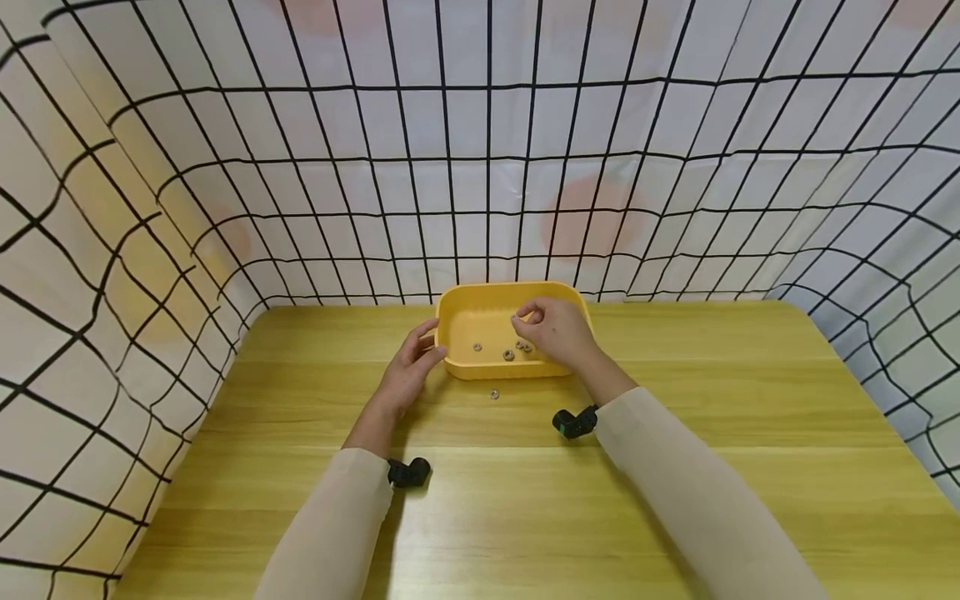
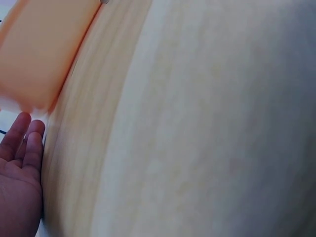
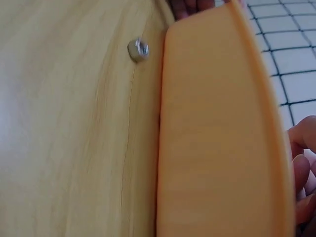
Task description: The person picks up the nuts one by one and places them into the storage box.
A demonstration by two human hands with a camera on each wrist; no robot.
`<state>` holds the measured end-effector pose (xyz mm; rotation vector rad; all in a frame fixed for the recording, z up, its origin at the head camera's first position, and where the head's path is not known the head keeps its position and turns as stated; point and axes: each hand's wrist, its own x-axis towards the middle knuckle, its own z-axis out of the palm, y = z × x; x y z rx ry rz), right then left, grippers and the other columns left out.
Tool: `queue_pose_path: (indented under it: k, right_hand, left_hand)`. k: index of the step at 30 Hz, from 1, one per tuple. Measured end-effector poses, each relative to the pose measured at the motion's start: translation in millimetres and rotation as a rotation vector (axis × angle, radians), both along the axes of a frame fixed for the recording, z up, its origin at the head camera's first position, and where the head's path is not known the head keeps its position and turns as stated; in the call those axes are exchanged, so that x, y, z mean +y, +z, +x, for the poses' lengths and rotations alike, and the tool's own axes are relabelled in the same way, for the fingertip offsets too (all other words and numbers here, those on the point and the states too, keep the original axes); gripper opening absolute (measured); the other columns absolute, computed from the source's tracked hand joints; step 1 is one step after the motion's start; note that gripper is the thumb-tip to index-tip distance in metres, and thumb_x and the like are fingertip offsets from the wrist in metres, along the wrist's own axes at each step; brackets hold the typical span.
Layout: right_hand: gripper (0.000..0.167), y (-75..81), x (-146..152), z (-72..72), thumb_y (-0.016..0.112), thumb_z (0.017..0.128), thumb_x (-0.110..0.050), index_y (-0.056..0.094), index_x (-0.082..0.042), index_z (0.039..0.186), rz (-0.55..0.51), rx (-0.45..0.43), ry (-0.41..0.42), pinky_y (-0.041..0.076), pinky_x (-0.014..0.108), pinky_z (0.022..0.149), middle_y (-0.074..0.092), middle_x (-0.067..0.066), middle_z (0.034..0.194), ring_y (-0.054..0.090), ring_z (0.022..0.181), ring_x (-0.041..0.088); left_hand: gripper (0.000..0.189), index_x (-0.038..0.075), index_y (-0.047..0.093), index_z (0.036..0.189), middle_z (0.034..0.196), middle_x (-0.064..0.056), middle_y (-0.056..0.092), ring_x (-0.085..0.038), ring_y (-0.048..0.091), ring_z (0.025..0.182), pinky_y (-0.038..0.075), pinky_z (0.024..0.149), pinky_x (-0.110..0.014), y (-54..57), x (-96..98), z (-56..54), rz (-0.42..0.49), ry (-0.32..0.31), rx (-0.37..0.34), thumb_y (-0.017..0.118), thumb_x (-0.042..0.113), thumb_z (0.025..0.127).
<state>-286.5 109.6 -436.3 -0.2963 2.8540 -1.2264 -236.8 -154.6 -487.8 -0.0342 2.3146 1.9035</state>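
A yellow plastic tray (image 1: pixel 506 369) stands near the back of the table, with several metal hex nuts (image 1: pixel 508 355) lying on its floor. Over the tray's right half is my right hand (image 1: pixel 558 332), thumb and index finger pinching a small nut (image 1: pixel 515 317) that the fingertips mostly cover. My left hand (image 1: pixel 405 371) rests against the tray's left end, its fingers fairly straight in the left wrist view. One more nut (image 1: pixel 494 394) lies on the wood just in front of the tray. From the right wrist camera, the tray wall hides part of the right hand.
The wooden table (image 1: pixel 480 517) stretches toward me and to both sides. Behind the tray rises a black wire grid (image 1: pixel 489 158) before a pale curtain, and it continues along the left and right sides. Both wrists wear small black cameras (image 1: pixel 575 422).
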Motion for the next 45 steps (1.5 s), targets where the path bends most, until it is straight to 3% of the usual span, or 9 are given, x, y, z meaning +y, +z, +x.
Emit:
queue_pose_path:
  k: [6, 27, 39, 45]
  right_hand:
    - [0.018, -4.0, -1.3, -8.4, 0.07, 0.097, -0.032, 0.07, -0.015, 0.103, -0.01, -0.05, -0.033, 0.045, 0.027, 0.055, 0.065, 0.005, 0.089, 0.055, 0.065, 0.018]
    - [0.023, -9.0, -0.7, -12.6, 0.071, 0.096, -0.034, 0.07, -0.015, 0.109, -0.022, -0.118, -0.03, 0.047, 0.026, 0.058, 0.066, 0.007, 0.099, 0.057, 0.072, 0.017]
    - [0.023, -7.5, -1.1, -10.2, 0.071, 0.097, -0.032, 0.069, -0.014, 0.111, -0.079, -0.154, -0.062, 0.043, 0.024, 0.051, 0.063, 0.006, 0.095, 0.053, 0.063, 0.015]
    - [0.022, -4.2, -1.9, -8.0, 0.072, 0.096, -0.031, 0.07, -0.015, 0.11, -0.105, -0.09, -0.066, 0.04, 0.024, 0.05, 0.066, 0.004, 0.089, 0.052, 0.062, 0.016]
  left_hand:
    - [0.055, 0.033, 0.038, 0.156, 0.157, -0.012, 0.045, -0.032, 0.039, 0.149, 0.029, 0.123, -0.056, 1.3, -0.5, 0.0, 0.005, -0.006, -0.004, 0.057, 0.031, 0.105]
    - [0.053, 0.036, 0.04, 0.154, 0.157, -0.012, 0.045, -0.031, 0.038, 0.149, 0.028, 0.124, -0.057, 1.5, -1.8, 0.5, 0.01, -0.009, 0.0, 0.058, 0.033, 0.105]
    - [0.052, 0.037, 0.04, 0.154, 0.158, -0.011, 0.045, -0.031, 0.037, 0.15, 0.028, 0.124, -0.057, 0.4, -1.5, 0.8, 0.009, -0.011, 0.004, 0.058, 0.034, 0.105]
    - [0.052, 0.038, 0.04, 0.154, 0.158, -0.011, 0.045, -0.031, 0.038, 0.15, 0.028, 0.124, -0.056, 0.5, -0.5, 1.1, 0.012, -0.006, 0.0, 0.058, 0.034, 0.105]
